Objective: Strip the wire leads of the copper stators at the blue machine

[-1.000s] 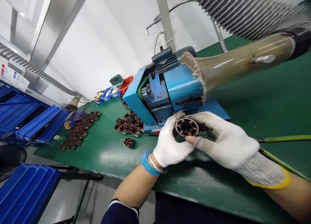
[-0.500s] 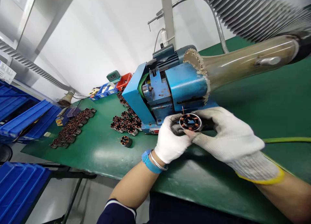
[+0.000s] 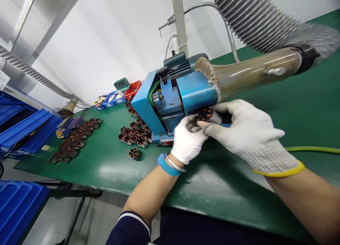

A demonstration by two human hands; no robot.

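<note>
Both hands wear white knit gloves. My left hand [image 3: 187, 138] and my right hand [image 3: 247, 130] together grip a small round motor stator [image 3: 206, 115] with copper windings. They hold it up against the front of a blue bench machine [image 3: 172, 96], just below the machine's housing. The left fingers pinch its near side and the right fingers wrap over its top and far side. Part of the stator is hidden by the fingers.
A clear suction tube [image 3: 255, 71] on a grey ribbed hose [image 3: 252, 18] reaches into the machine. Several stators [image 3: 135, 133] lie left of the machine, one alone [image 3: 134, 153], more in a row [image 3: 73, 140]. Blue bins [image 3: 23, 128] stand far left on the green table [image 3: 106, 163].
Both hands have lifted the stator up and away from me, tilting it from face-up toward the blue machine's front. The view shifted slightly.
</note>
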